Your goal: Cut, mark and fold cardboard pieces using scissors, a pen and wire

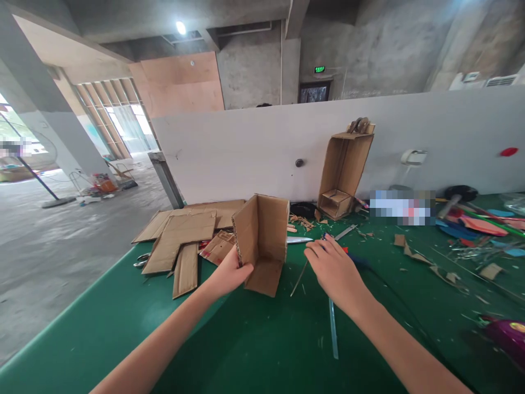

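My left hand point(232, 273) grips the left wall of a small open cardboard box point(271, 232), thumb inside and fingers behind. The box has two upright walls and a bottom panel, and is tilted slightly over the table. My right hand point(334, 265) is right of the box, low over the table, its fingers bent and pressed together. Something dark blue shows at its fingertips; what they hold is mostly hidden. A thin stick point(299, 279) lies just left of that hand, a clear strip point(333, 331) below it, and a metal ruler point(345, 232) beyond it.
Flat cardboard pieces point(180, 235) are piled at left beside scissors point(141, 260). A tall cardboard structure point(343, 169) stands against the white partition point(246, 148). Cardboard scraps point(435, 268) and coloured materials point(476, 224) clutter the right side of the green table point(241, 350).
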`<state>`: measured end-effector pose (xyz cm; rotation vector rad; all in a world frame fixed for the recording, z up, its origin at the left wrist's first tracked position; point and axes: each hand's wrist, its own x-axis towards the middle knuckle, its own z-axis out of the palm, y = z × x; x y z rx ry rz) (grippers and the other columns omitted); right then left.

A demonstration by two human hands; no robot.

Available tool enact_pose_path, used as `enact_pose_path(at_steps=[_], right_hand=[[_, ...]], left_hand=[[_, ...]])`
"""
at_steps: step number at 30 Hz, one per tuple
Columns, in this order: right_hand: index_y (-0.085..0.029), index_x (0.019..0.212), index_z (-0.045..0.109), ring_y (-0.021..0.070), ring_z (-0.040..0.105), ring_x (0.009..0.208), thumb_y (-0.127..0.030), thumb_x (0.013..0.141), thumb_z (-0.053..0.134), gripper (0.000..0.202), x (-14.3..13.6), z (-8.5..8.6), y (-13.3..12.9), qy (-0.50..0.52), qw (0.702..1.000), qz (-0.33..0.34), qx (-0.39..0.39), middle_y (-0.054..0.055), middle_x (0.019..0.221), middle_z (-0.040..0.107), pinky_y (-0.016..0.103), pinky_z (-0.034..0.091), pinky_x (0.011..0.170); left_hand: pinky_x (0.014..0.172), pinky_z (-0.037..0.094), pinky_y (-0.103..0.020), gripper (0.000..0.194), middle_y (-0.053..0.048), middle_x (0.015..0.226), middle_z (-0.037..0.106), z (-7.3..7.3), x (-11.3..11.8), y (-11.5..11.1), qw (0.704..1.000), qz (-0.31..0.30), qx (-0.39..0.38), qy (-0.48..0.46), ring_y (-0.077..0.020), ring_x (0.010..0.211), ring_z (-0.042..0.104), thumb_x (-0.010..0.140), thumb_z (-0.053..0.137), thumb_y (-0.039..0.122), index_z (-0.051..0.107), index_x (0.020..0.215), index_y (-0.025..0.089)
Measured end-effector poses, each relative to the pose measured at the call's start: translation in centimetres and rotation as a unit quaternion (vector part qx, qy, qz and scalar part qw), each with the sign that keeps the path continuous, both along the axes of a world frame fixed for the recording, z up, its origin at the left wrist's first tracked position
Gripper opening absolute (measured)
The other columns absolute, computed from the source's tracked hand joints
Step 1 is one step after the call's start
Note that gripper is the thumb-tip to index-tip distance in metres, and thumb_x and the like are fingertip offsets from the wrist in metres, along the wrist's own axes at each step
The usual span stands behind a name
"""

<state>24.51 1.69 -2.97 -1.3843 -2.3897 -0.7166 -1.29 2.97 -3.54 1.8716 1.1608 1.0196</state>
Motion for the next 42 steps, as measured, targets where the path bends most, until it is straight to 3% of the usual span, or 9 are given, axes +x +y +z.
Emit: enact_pose_path(at_steps=[5, 9, 13, 19, 31, 35, 38, 40, 42], right_hand=[[-0.014, 0.117, 0.058, 0.0253, 0.053, 0.111, -0.002, 0.078, 0.041, 0.044, -1.7, -0.9, -0.8, 0.077, 0.988, 0.113, -0.074, 0.013, 0.120, 0.058, 0.043, 0.045, 0.097], [-0.012, 0.121, 0.058, 0.0251, 0.055, 0.107, 0.001, 0.078, 0.037, 0.049, -2.8, -1.5, -1.5, 0.070, 0.986, 0.120, -0.097, 0.017, 0.122, 0.054, 0.040, 0.049, 0.087], [-0.018, 0.116, 0.062, 0.0245, 0.054, 0.099, 0.001, 0.076, 0.043, 0.048, -3.2, -1.9, -1.6, 0.069, 0.986, 0.115, -0.102, 0.012, 0.112, 0.059, 0.040, 0.047, 0.083], [-0.020, 0.108, 0.066, 0.0218, 0.051, 0.108, -0.002, 0.079, 0.045, 0.040, -3.7, -2.6, -1.2, 0.103, 0.974, 0.132, -0.153, 0.004, 0.112, 0.065, 0.039, 0.039, 0.093], [-0.023, 0.124, 0.057, 0.0198, 0.050, 0.119, -0.002, 0.081, 0.038, 0.051, -2.9, -3.2, -1.8, 0.129, 0.968, 0.130, -0.173, 0.003, 0.128, 0.059, 0.046, 0.026, 0.105], [-0.016, 0.124, 0.056, 0.0207, 0.054, 0.114, -0.015, 0.091, 0.037, 0.038, -2.9, -2.6, -2.0, 0.137, 0.972, 0.132, -0.137, 0.008, 0.126, 0.060, 0.046, 0.029, 0.104], [-0.016, 0.109, 0.063, 0.0200, 0.062, 0.097, -0.021, 0.094, 0.036, 0.031, -2.8, -1.3, -2.2, 0.144, 0.977, 0.119, -0.100, 0.008, 0.107, 0.069, 0.040, 0.041, 0.092], [-0.019, 0.091, 0.067, 0.0186, 0.064, 0.081, -0.020, 0.093, 0.036, 0.032, -2.0, 0.0, -2.0, 0.139, 0.983, 0.085, -0.086, 0.005, 0.089, 0.071, 0.036, 0.046, 0.080], [-0.020, 0.089, 0.067, 0.0186, 0.065, 0.074, -0.022, 0.091, 0.036, 0.031, -0.4, 1.6, -1.4, 0.147, 0.986, 0.008, -0.074, 0.004, 0.086, 0.071, 0.033, 0.048, 0.068]], left_hand=[[0.093, 0.044, -0.041, 0.027, -0.013, 0.102, 0.065, -1.5, 1.2, 0.0, 0.987, 0.128, 0.094, 0.018, -0.0282, 0.102, 0.057, 0.077, 0.050, 0.023, 0.057, 0.100, 0.011], [0.091, 0.045, -0.039, 0.027, -0.013, 0.102, 0.066, -2.3, 1.3, -0.1, 0.983, 0.146, 0.114, 0.019, -0.0272, 0.101, 0.059, 0.080, 0.050, 0.025, 0.059, 0.102, 0.013], [0.087, 0.048, -0.038, 0.025, -0.013, 0.098, 0.068, -2.6, 1.2, -0.2, 0.978, 0.154, 0.134, 0.038, -0.0270, 0.097, 0.061, 0.081, 0.048, 0.026, 0.061, 0.098, 0.013], [0.085, 0.049, -0.036, 0.026, -0.013, 0.095, 0.068, -2.7, 1.4, -0.2, 0.974, 0.160, 0.151, 0.059, -0.0252, 0.094, 0.063, 0.083, 0.044, 0.026, 0.062, 0.095, 0.013], [0.083, 0.049, -0.041, 0.029, -0.015, 0.097, 0.067, -3.2, 1.3, -0.5, 0.970, 0.184, 0.141, 0.067, -0.0278, 0.095, 0.063, 0.081, 0.050, 0.031, 0.058, 0.100, 0.011], [0.087, 0.048, -0.040, 0.039, -0.012, 0.106, 0.064, -3.3, 1.2, -0.9, 0.970, 0.177, 0.154, 0.065, -0.0268, 0.102, 0.060, 0.079, 0.056, 0.032, 0.053, 0.112, 0.013], [0.089, 0.047, -0.042, 0.043, -0.013, 0.110, 0.062, -3.2, 1.2, -1.0, 0.972, 0.164, 0.153, 0.065, -0.0275, 0.106, 0.058, 0.080, 0.056, 0.033, 0.049, 0.118, 0.013], [0.089, 0.047, -0.042, 0.044, -0.014, 0.111, 0.062, -3.2, 1.2, -0.9, 0.975, 0.154, 0.147, 0.068, -0.0280, 0.107, 0.057, 0.081, 0.055, 0.033, 0.048, 0.120, 0.013], [0.089, 0.047, -0.042, 0.043, -0.014, 0.111, 0.061, -3.2, 1.1, -0.8, 0.977, 0.144, 0.140, 0.071, -0.0282, 0.107, 0.057, 0.082, 0.055, 0.034, 0.048, 0.119, 0.013]])
